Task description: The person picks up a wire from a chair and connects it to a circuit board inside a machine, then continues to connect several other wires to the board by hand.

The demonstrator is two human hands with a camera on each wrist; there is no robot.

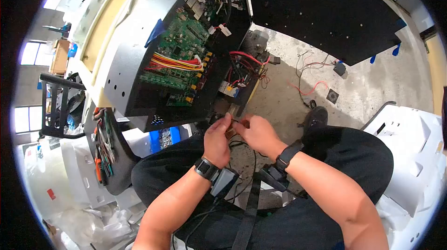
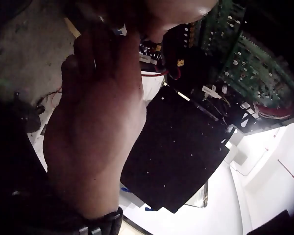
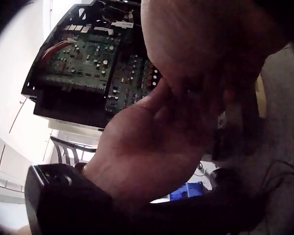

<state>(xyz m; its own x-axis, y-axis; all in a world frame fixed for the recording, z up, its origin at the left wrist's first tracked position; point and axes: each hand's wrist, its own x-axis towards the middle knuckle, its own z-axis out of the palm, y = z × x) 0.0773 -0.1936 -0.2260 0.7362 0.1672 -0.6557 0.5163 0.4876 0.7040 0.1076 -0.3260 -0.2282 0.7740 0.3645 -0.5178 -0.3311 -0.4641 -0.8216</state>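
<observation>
Both hands meet in front of the lower edge of an opened black machine housing [image 1: 186,122]. My left hand [image 1: 217,142] has thumb and forefinger brought together at a small dark thin piece [image 1: 234,120]. From the other side my right hand [image 1: 261,134] pinches the same piece with curled fingers. Fingers hide most of it, and I cannot tell its kind. In the left wrist view, the right hand [image 2: 95,122] lies large in the middle, with the left hand [image 2: 179,12] along the top. Shadow covers the fingertips in the right wrist view.
Green circuit boards [image 1: 181,36] with a yellow-red wire bundle [image 1: 177,62] sit inside the housing. A black panel [image 1: 321,13] swings out at right. Loose cables [image 1: 309,71] and a small square fan [image 1: 332,96] lie on the floor. Hand tools [image 1: 103,143] hang at left near a blue bin [image 1: 165,140].
</observation>
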